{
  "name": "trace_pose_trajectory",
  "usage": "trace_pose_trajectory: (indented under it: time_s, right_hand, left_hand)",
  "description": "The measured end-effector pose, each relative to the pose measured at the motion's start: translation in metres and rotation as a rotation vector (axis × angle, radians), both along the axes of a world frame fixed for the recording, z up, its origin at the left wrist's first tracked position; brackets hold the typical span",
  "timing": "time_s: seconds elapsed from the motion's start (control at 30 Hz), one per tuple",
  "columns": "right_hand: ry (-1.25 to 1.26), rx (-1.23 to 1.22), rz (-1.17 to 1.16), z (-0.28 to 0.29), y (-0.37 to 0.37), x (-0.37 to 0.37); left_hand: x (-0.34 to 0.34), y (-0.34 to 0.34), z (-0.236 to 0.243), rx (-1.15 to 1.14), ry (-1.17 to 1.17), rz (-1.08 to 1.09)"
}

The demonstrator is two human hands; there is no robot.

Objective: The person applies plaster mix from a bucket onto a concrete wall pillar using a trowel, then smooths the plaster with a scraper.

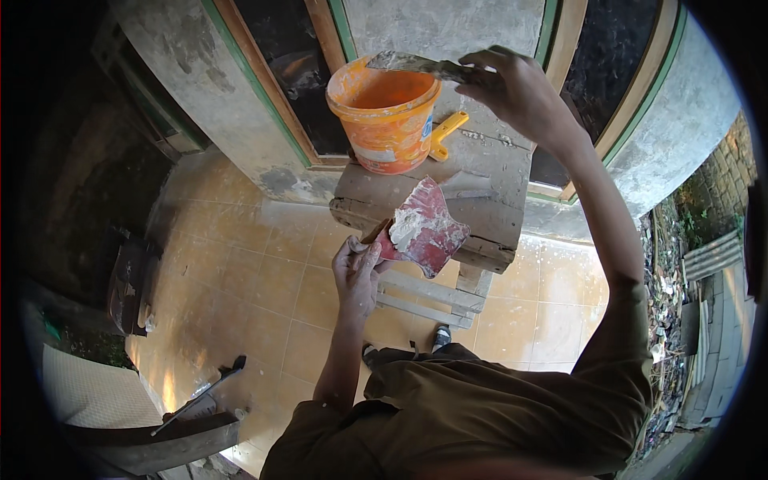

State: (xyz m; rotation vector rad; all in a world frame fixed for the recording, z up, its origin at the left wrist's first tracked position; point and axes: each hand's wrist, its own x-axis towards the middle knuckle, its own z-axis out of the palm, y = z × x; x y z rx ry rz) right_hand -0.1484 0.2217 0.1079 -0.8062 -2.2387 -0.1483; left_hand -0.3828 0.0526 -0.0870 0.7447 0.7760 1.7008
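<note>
In my left hand (358, 272), closed around its lower left end, is an irregular red plate-like piece (442, 244) with a lump of whitish paste (410, 228) on top. My right hand (516, 92) is raised at the far side, its fingers wrapped round a putty-smeared scraper (412, 64). The scraper's flat blade lies level over the rim of an orange bucket (384, 132). Pale smears coat the bucket, and its bottom is hidden from me. A yellow-handled scraper (448, 134) rests against the bucket's right side.
A worn wooden bench (488, 212) carries the bucket. Behind it stand a grey plastered wall (448, 28) and wood-framed dark windows (284, 72). Yellowish tiles (256, 280) cover the floor. At lower left, a stick-like tool (200, 392) leans by a curved wooden piece (160, 448).
</note>
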Motion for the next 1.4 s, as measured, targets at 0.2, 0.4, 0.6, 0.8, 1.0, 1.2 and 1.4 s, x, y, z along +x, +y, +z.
trace_pose_trajectory:
  time_s: [0.2, 0.4, 0.6, 0.8, 1.0, 1.2, 1.4]
  right_hand:
    - [-0.354, -0.129, -0.201, 0.014, 0.041, -0.082]
    - [-0.179, 0.238, -0.461, -0.011, 0.030, -0.075]
    - [0.146, 0.370, -0.604, -0.061, -0.033, -0.083]
    - [-0.212, 0.325, -0.388, -0.062, 0.013, -0.122]
    - [-0.198, 0.092, -0.574, -0.066, -0.002, -0.135]
    - [-0.077, 0.229, -0.512, -0.062, 0.021, -0.116]
    - [0.006, 0.310, -0.523, -0.061, 0.069, -0.098]
  left_hand:
    - [-0.062, -0.028, -0.015, 0.056, -0.068, 0.000]
    - [-0.128, -0.043, -0.026, 0.011, -0.111, -0.030]
    - [-0.188, -0.037, -0.044, 0.007, -0.169, -0.168]
    - [-0.216, -0.002, -0.046, 0.047, -0.108, -0.325]
    - [-0.233, 0.011, -0.051, 0.039, -0.125, -0.340]
    - [-0.230, 0.029, -0.042, 0.038, -0.187, -0.360]
    - [-0.238, 0.045, -0.046, 0.064, -0.173, -0.332]
